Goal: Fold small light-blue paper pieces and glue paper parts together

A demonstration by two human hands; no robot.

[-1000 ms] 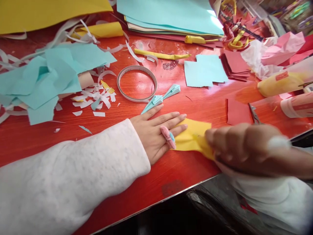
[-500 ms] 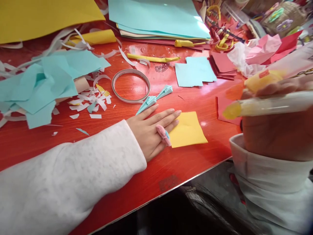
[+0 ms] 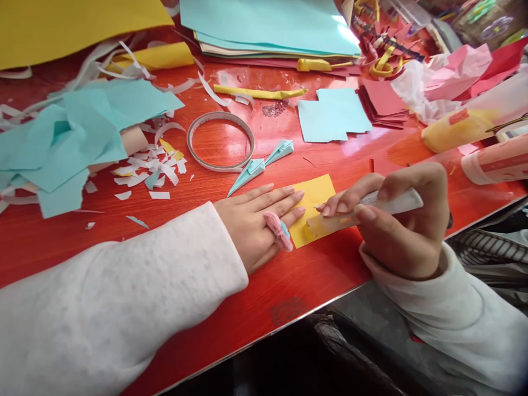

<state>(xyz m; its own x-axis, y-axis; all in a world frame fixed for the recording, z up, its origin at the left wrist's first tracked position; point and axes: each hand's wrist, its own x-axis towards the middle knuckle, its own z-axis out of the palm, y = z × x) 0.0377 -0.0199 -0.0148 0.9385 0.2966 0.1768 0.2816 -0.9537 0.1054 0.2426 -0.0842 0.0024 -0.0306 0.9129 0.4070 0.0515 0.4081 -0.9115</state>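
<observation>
My left hand [image 3: 264, 223] lies flat with its fingers spread, the fingertips resting on the left part of a yellow paper square [image 3: 324, 190]. A pink and blue ring [image 3: 278, 231] sits on one of its fingers. Between the fingers of my right hand [image 3: 406, 225] is a translucent glue tube [image 3: 338, 224], tilted low, its yellowish tip at the lower part of the yellow square. Two folded light blue paper pieces [image 3: 251, 171] lie just beyond my left fingers, beside a roll of white tape [image 3: 190, 140].
Torn blue paper [image 3: 82, 137] and white scraps [image 3: 160, 168] cover the left. Blue squares [image 3: 334, 115], red squares [image 3: 381, 102] and large blue sheets [image 3: 268, 27] lie farther back. Two more tubes, one yellowish [image 3: 454, 129] and one pink [image 3: 495, 162], are at the right. The table edge [image 3: 305, 314] runs diagonally in front.
My right hand has moved left from the right side, bringing the glue tube down to the yellow square. My left hand has stayed nearly still. The view has shifted slightly.
</observation>
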